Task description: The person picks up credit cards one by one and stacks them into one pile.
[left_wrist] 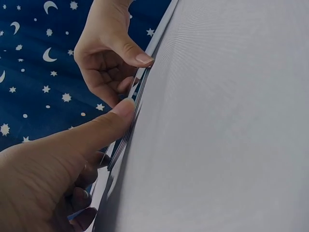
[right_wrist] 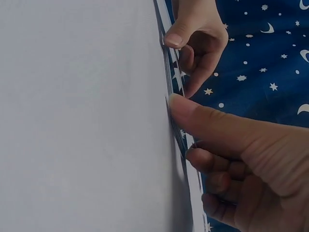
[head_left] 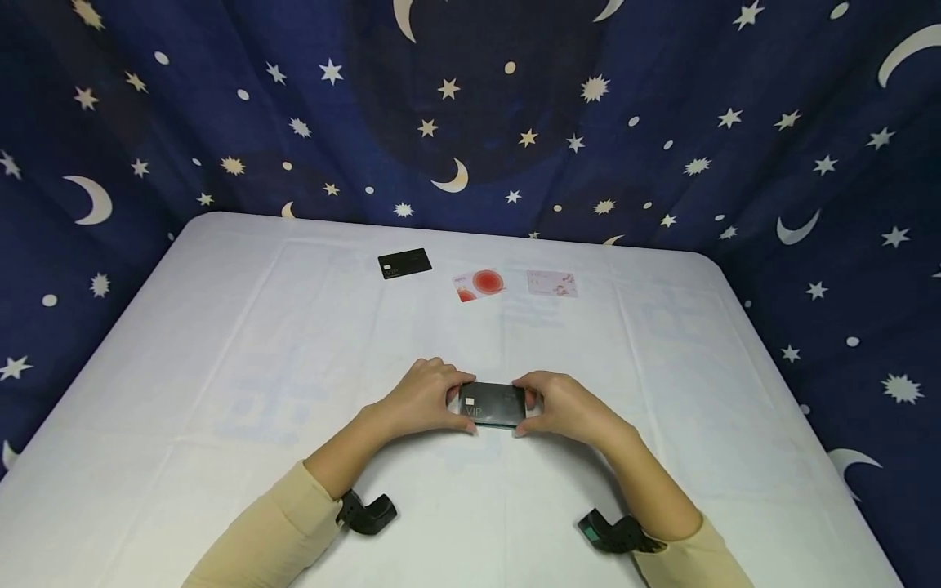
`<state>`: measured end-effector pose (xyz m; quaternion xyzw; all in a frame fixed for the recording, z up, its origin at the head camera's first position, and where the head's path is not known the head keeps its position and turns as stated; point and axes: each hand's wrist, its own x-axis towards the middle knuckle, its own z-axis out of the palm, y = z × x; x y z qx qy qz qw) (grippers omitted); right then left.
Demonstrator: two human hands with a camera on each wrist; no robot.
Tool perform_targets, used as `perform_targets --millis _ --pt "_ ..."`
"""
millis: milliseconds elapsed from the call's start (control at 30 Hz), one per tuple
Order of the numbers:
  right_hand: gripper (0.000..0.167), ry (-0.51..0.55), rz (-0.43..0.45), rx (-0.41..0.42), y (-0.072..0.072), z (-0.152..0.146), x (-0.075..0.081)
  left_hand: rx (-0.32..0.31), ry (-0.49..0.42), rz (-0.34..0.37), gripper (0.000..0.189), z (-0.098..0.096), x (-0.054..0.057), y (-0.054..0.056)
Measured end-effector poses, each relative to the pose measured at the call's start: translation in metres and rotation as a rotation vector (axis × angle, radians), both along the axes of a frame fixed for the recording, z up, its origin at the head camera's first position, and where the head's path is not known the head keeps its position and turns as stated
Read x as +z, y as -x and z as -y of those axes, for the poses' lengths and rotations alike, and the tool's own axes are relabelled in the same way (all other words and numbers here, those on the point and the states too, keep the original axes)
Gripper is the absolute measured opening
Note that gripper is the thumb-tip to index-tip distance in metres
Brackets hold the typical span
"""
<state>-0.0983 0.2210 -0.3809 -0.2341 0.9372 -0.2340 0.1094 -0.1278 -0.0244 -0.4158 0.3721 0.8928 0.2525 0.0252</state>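
Note:
A small stack of black cards [head_left: 494,405], the top one marked VIP, lies on the white table [head_left: 220,367] near the front middle. My left hand [head_left: 457,402] pinches its left end and my right hand [head_left: 531,406] pinches its right end, thumbs on the near edge and fingers curled over the far edge. In the left wrist view my left hand's thumb [left_wrist: 116,123] presses the stack's edge [left_wrist: 136,99], with the right hand [left_wrist: 108,53] beyond. The right wrist view mirrors this: right thumb [right_wrist: 190,112] on the stack's edge [right_wrist: 173,82], left hand [right_wrist: 198,36] behind.
Three single cards lie in a row toward the table's far edge: a black one [head_left: 404,263], a white one with a red circle [head_left: 480,285] and a pale pink one [head_left: 551,283]. A dark blue star-and-moon cloth [head_left: 662,122] hangs around the table.

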Motion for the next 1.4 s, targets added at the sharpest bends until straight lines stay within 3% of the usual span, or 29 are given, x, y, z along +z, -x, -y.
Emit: perform_targets --millis 133,467,833,1400 --pt "0.059 -0.017 0.011 -0.002 -0.0004 0.0019 -0.0029 0.018 0.028 -0.015 0.066 0.0008 -0.0039 -0.0007" --pt "0.06 -0.047 0.021 -0.031 0.0007 0.0048 -0.001 0.061 -0.009 0.003 0.06 0.0046 -0.0032 0.0009" --pt "0.05 0.036 0.013 -0.015 0.0007 0.0003 -0.0023 0.059 -0.039 0.017 0.057 0.0061 -0.0044 0.0019" --pt "0.049 0.086 0.02 0.006 0.0055 -0.0039 -0.0076 0.044 -0.084 0.08 0.055 0.0069 -0.0085 0.0051"
